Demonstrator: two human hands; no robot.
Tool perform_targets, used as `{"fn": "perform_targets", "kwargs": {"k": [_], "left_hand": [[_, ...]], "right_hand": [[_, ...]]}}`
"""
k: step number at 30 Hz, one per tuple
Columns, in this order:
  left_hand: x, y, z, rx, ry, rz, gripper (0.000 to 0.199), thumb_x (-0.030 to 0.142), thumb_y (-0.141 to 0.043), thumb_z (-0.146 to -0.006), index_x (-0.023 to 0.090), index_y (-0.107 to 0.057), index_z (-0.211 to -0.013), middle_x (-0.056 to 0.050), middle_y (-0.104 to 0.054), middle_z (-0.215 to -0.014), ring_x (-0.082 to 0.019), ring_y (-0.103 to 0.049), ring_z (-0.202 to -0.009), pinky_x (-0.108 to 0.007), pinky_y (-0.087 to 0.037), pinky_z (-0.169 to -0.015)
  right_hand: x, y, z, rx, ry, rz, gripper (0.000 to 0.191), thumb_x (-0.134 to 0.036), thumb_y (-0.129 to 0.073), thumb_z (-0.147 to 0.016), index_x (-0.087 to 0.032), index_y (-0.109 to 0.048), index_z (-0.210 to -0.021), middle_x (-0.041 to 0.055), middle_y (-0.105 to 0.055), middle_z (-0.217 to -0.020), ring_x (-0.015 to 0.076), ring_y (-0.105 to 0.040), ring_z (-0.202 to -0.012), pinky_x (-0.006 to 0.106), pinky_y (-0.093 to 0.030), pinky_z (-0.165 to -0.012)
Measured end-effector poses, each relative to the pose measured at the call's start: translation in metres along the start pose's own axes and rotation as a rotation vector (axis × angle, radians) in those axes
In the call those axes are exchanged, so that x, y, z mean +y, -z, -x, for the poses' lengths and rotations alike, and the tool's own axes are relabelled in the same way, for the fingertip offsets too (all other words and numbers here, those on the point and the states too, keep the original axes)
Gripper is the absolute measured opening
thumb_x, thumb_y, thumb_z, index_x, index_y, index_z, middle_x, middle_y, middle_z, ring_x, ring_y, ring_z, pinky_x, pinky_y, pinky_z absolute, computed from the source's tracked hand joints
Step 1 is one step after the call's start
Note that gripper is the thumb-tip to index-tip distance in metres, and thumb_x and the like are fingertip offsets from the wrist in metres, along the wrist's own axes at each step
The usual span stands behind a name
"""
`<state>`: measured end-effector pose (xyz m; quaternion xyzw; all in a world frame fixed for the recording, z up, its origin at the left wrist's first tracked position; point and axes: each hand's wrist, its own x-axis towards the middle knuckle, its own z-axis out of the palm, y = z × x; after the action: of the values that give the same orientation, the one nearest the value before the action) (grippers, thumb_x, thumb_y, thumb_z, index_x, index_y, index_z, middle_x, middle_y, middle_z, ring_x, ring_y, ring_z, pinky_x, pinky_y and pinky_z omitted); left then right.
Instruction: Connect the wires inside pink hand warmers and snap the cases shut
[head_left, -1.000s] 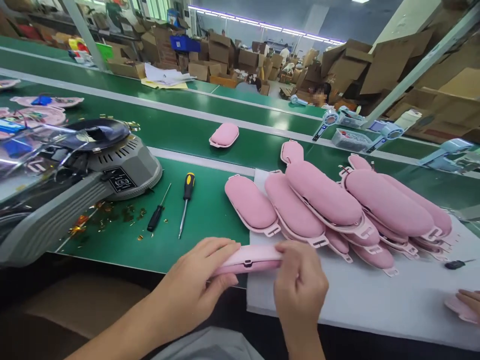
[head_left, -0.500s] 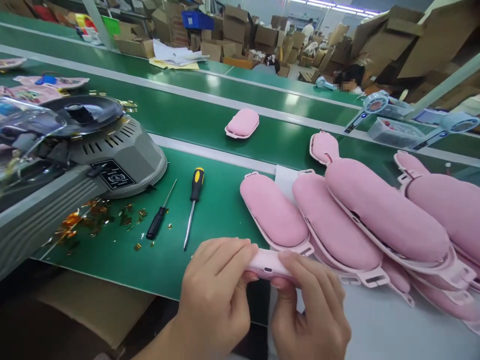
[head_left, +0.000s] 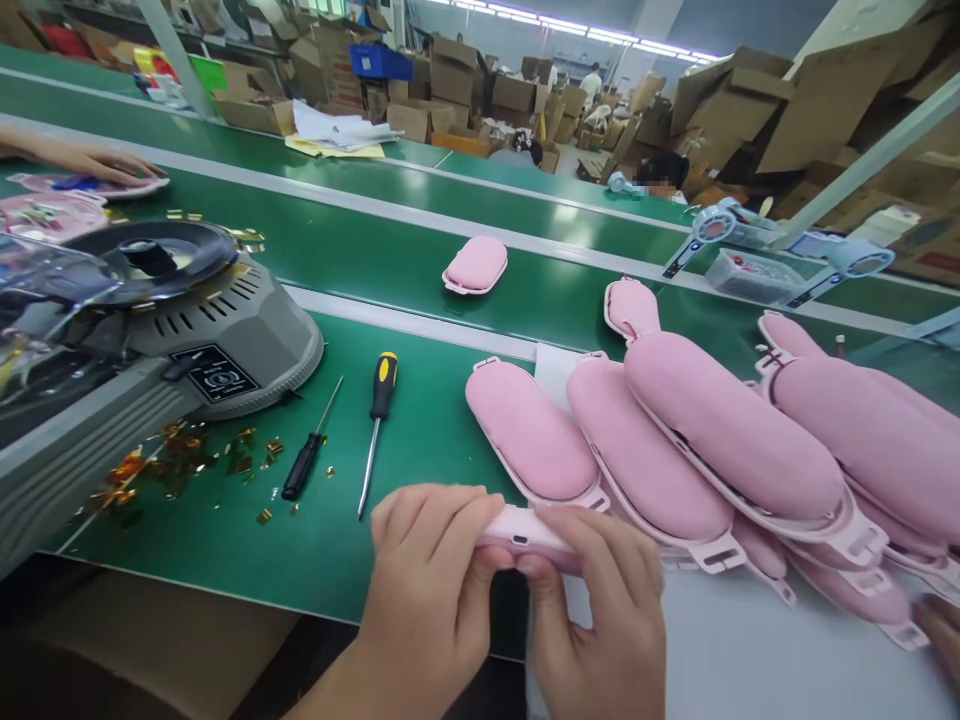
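One camera, worn on the person's head, looks forward and down across the green tabletop [head_left: 427, 430]. The left hand [head_left: 424, 570] and right hand [head_left: 604, 605] are close to it near six o'clock, while cardboard boxes [head_left: 452, 78] toward twelve stand much farther off.

1. Violet-white tube lights [head_left: 587, 29] burn overhead across the hall, leaving us in bright, diffuse light.
2. Pale glare pools on the glossy green worktop [head_left: 360, 235]; reflections streak the clear cover [head_left: 52, 265].
3. Even light keeps the worker's left hand [head_left: 431, 570] and right hand [head_left: 604, 605] fairly crisp; deep shadow lies below the worktop.
4. Distant cartons [head_left: 517, 95] soften; a co-worker's hand [head_left: 941, 632] smears at lower right.
5. Wide-angle stretch warps the edges.
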<state>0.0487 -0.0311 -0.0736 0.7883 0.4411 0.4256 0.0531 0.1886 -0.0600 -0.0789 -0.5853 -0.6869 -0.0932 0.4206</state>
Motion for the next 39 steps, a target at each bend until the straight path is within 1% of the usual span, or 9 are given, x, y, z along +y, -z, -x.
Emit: {"fn": "perform_targets", "kwargs": {"k": [6,10,14,18,22,25,31,35,39], "left_hand": [[0.001,-0.010,-0.010,0.118,0.049,0.068,0.022,0.007,-0.051,-0.080,0.020,-0.062,-0.095,-0.001,-0.069,-0.089,-0.017,-0.058,-0.082,-0.033,-0.037,-0.076],[0.000,-0.003,-0.012,0.041,0.043,0.071,0.018,0.010,-0.050,-0.085,0.020,-0.062,-0.094,0.000,-0.069,-0.089,-0.016,-0.056,-0.081,-0.032,-0.037,-0.074],[-0.003,0.009,-0.004,-0.071,0.002,0.053,0.021,0.012,-0.049,-0.088,0.019,-0.060,-0.106,-0.002,-0.066,-0.099,-0.017,-0.055,-0.090,-0.031,-0.038,-0.080],[-0.004,0.017,0.002,-0.138,-0.003,0.041,0.029,0.016,-0.052,-0.089,0.017,-0.054,-0.118,-0.005,-0.062,-0.110,-0.018,-0.052,-0.103,-0.031,-0.038,-0.090],[-0.007,0.018,0.001,-0.139,0.009,0.071,0.026,0.018,-0.056,-0.087,0.019,-0.058,-0.113,-0.005,-0.063,-0.108,-0.019,-0.054,-0.102,-0.031,-0.040,-0.090],[-0.009,0.016,0.004,-0.079,0.088,0.251,0.019,0.017,-0.057,-0.087,0.024,-0.063,-0.104,-0.001,-0.066,-0.100,-0.016,-0.058,-0.094,-0.026,-0.045,-0.083],[0.009,0.012,0.020,-0.076,0.460,0.760,0.018,0.032,-0.051,-0.092,0.031,-0.064,-0.104,0.000,-0.066,-0.102,-0.014,-0.063,-0.095,-0.019,-0.050,-0.078],[0.032,0.025,0.009,-0.055,0.365,0.697,0.034,0.036,-0.052,-0.091,0.035,-0.053,-0.125,-0.002,-0.057,-0.131,-0.020,-0.050,-0.122,-0.026,-0.044,-0.097],[0.040,0.039,-0.017,-0.010,0.326,0.769,0.022,0.039,-0.052,-0.091,0.032,-0.061,-0.110,0.000,-0.065,-0.105,-0.015,-0.061,-0.093,-0.020,-0.049,-0.078]], "right_hand": [[0.000,-0.007,-0.003,-0.001,-0.055,0.043,0.012,-0.018,-0.051,-0.090,-0.017,-0.059,-0.100,0.0047,-0.058,-0.091,0.0186,-0.049,-0.083,0.032,-0.036,-0.076],[0.001,-0.002,-0.008,-0.060,-0.023,0.002,0.013,-0.023,-0.049,-0.094,-0.019,-0.058,-0.103,0.0036,-0.059,-0.093,0.0185,-0.049,-0.086,0.030,-0.036,-0.080],[0.010,0.014,-0.001,-0.059,-0.018,-0.012,0.030,-0.036,-0.045,-0.097,-0.015,-0.053,-0.116,0.0075,-0.060,-0.106,0.0190,-0.051,-0.100,0.028,-0.038,-0.088],[0.029,0.030,0.019,-0.111,-0.137,-0.001,0.033,-0.038,-0.053,-0.093,-0.020,-0.053,-0.121,0.0055,-0.063,-0.112,0.0185,-0.057,-0.103,0.027,-0.046,-0.084],[0.038,0.032,0.031,-0.167,-0.271,-0.192,0.024,-0.033,-0.054,-0.092,-0.025,-0.058,-0.115,0.0024,-0.067,-0.108,0.0168,-0.064,-0.096,0.025,-0.053,-0.075],[0.032,0.034,0.030,-0.044,-0.271,-0.357,0.018,-0.032,-0.061,-0.089,-0.026,-0.064,-0.106,0.0036,-0.066,-0.100,0.0176,-0.065,-0.091,0.026,-0.056,-0.073],[0.003,0.055,0.009,0.079,-0.264,-0.635,0.029,-0.041,-0.065,-0.085,-0.027,-0.065,-0.111,0.0079,-0.064,-0.106,0.0212,-0.065,-0.093,0.027,-0.057,-0.070],[-0.013,0.058,-0.011,0.036,-0.206,-0.715,0.024,-0.034,-0.063,-0.088,-0.032,-0.065,-0.112,0.0038,-0.065,-0.106,0.0170,-0.063,-0.095,0.022,-0.056,-0.074],[-0.022,0.046,-0.021,0.002,-0.192,-0.796,0.029,-0.033,-0.058,-0.091,-0.035,-0.061,-0.119,0.0021,-0.063,-0.116,0.0154,-0.061,-0.105,0.020,-0.054,-0.081]]}}
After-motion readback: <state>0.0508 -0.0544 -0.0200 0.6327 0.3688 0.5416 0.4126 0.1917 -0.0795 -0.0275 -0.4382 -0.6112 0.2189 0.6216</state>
